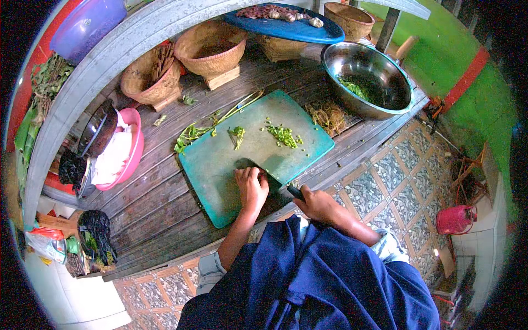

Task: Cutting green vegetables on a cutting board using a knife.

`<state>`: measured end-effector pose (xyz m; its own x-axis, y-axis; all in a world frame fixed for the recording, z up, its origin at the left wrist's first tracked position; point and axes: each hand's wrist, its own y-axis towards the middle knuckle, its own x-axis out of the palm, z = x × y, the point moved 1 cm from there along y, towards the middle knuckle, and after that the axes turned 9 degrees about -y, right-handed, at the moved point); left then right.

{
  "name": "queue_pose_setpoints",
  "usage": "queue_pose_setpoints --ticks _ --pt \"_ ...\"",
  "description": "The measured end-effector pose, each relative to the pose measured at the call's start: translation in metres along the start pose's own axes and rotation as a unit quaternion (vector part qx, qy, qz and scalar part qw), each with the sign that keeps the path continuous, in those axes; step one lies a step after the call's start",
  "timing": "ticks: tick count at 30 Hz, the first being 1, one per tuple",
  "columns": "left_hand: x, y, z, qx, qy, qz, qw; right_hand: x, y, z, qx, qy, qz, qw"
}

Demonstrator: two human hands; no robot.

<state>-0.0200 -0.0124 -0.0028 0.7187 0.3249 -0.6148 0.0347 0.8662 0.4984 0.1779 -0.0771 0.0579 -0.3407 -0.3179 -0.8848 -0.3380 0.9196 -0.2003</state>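
Note:
My right hand (317, 203) is wrapped around the dark handle of a kitchen knife (270, 178). Its broad dark blade lies over the near edge of a green cutting board (206, 177). My left hand (252, 187) has its fingers curled against the blade; whether they pinch anything is hidden. Chopped green stems (284, 136) form a small heap on the board's right half. A short leafy sprig (237, 135) rests apart from them, left of the heap. Long leafy green stalks (194, 133) lie along the far left edge of the board.
A steel bowl (396, 88) with chopped greens stands at the table's right end, near a clump of trimmed roots (328, 118). Woven baskets (210, 57) line the back beside a blue tray (288, 31) bearing garlic. A pink basin (134, 152) sits left; the slatted table (152, 198) ends before me.

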Motion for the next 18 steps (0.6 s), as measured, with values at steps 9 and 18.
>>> queue_pose_setpoints --ticks 9,18 --pt "-0.002 0.0 0.0 0.009 -0.006 0.0 1.0 -0.008 0.023 -0.016 0.011 0.012 -0.032 0.999" --pt "-0.007 -0.005 0.002 0.024 -0.033 0.024 0.999 -0.01 -0.015 0.006 0.035 0.03 -0.02 0.999"
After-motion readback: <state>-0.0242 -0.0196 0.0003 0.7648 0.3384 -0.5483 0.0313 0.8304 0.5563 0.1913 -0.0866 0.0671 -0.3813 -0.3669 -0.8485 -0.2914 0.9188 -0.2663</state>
